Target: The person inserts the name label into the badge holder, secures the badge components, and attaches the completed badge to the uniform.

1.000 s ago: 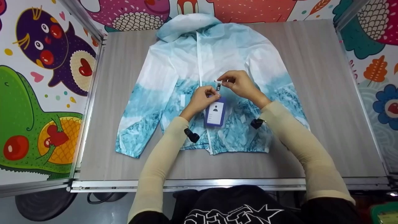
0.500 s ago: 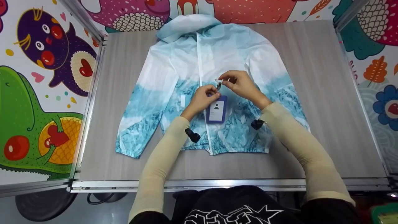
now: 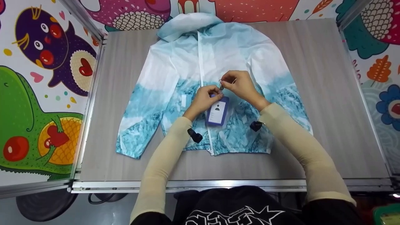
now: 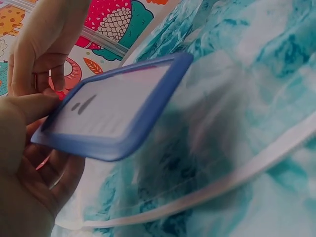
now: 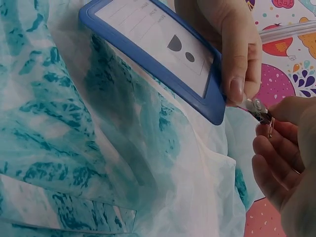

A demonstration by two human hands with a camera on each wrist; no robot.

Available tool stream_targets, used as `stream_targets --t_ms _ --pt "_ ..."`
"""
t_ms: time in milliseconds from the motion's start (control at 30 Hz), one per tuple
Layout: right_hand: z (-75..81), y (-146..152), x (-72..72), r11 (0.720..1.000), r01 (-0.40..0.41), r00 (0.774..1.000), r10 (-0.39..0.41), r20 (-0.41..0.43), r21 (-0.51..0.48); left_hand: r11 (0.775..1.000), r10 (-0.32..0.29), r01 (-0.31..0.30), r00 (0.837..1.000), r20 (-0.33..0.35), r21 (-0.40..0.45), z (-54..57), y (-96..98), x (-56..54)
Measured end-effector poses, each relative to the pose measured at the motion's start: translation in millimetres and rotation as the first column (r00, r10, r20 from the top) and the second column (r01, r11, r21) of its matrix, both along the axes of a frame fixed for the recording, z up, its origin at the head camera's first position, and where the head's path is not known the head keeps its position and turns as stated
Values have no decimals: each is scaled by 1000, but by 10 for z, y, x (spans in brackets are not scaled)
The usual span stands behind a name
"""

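Observation:
A blue-framed ID badge [image 3: 217, 111] hangs above a jacket in the head view, its white card showing a dark person icon. My left hand [image 3: 206, 99] pinches the badge's top end between thumb and fingers. A small metal clip [image 5: 258, 109] joins that end by a clear strap. My right hand [image 3: 240, 85] pinches the clip, and a thin pin-like wire stands out from it in the right wrist view. Beneath both hands the white and teal hooded jacket [image 3: 184, 72] lies spread flat, front up, with its white zipper down the middle.
The jacket lies on a wood-grain table [image 3: 331, 93] with a metal rail [image 3: 218, 184] along its front edge. Cartoon-printed panels [image 3: 40, 93] enclose the left, back and right sides. A black round seat [image 3: 47, 203] stands below at the left.
The clip has turned in my right fingers and shows less in the head view. The badge swings slightly below my left hand; both hands stay nearly in place.

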State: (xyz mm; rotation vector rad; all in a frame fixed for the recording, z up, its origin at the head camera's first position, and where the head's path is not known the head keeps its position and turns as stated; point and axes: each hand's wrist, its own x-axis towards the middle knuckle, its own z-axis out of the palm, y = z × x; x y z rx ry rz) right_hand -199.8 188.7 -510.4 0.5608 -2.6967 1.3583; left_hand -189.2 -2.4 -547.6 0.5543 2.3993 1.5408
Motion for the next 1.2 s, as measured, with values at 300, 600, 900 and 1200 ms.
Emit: stream_targets --t_ms 300,600,900,1200 --pt "10 -90 28 998 54 998 -55 27 39 999 50 -50 998 -37 1 -2 3 -15" --pt "43 -139 54 993 102 993 -99 61 -51 997 76 -75 996 -41 19 9 -13 -19" --pt "-17 -100 57 995 78 997 -79 -19 -66 998 54 -53 998 -24 20 -2 -8 11" --pt "-5 22 20 993 -9 998 16 53 -120 992 110 -113 992 58 58 7 -8 2"
